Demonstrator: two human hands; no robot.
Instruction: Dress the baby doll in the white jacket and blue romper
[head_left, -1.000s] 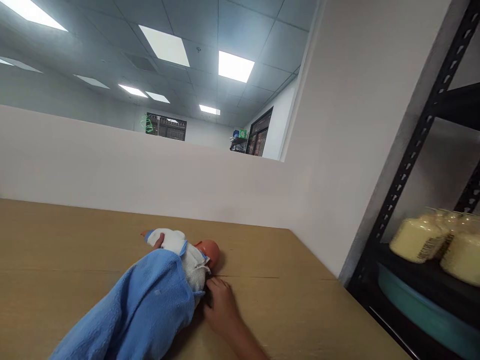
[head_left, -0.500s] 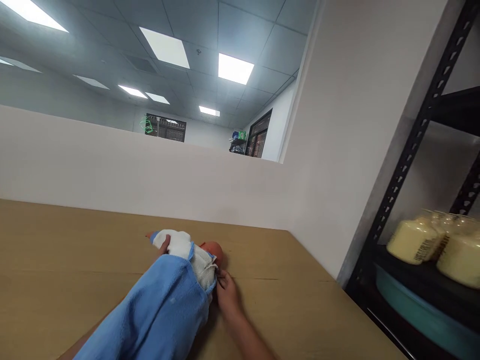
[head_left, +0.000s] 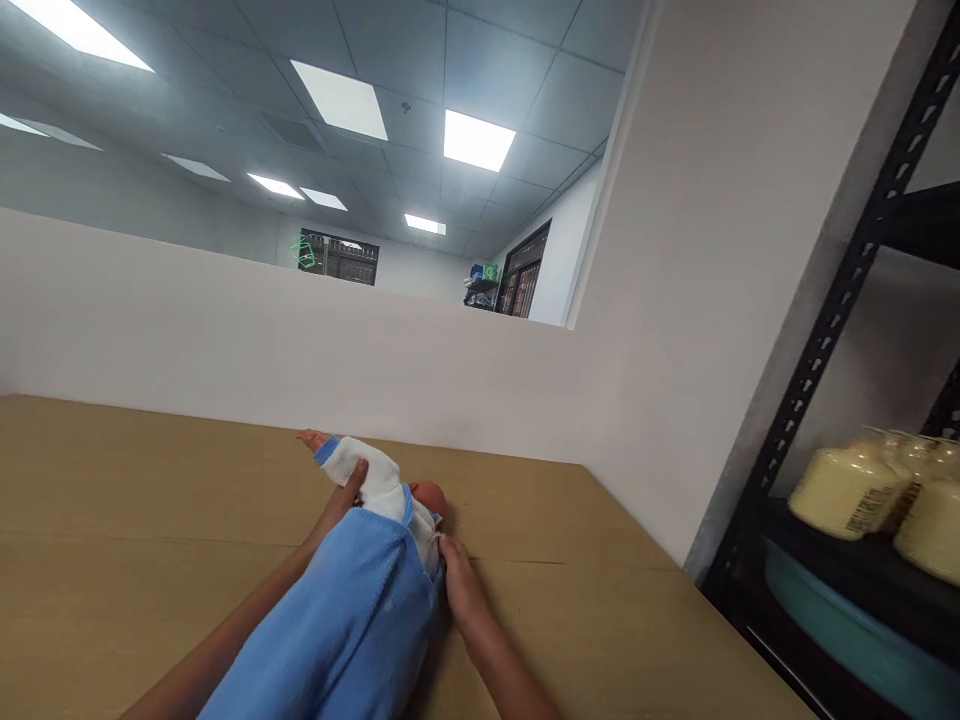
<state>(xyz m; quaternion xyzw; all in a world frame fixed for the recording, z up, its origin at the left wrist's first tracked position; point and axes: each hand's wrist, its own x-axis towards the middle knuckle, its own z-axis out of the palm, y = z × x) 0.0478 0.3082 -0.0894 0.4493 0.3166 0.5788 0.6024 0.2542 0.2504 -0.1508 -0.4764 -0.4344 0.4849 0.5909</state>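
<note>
Doll (head_left: 390,495) lying on the worktop (head_left: 150,500) toward its far edge, long axis running from the near edge to the far-right, head farthest. Blue cloth (head_left: 345,630) covers its lower body. Left hand (head_left: 346,492) cups the white-sleeved arm, fingers curled; right hand (head_left: 456,582) presses flat, fingers together, against the doll's right flank.

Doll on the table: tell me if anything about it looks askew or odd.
The doll lies on its side on the table, half covered by a blue cloth. One sleeved arm sticks up off the table, held by the left hand; the right hand rests at its chest. Nothing looks damaged.
</note>
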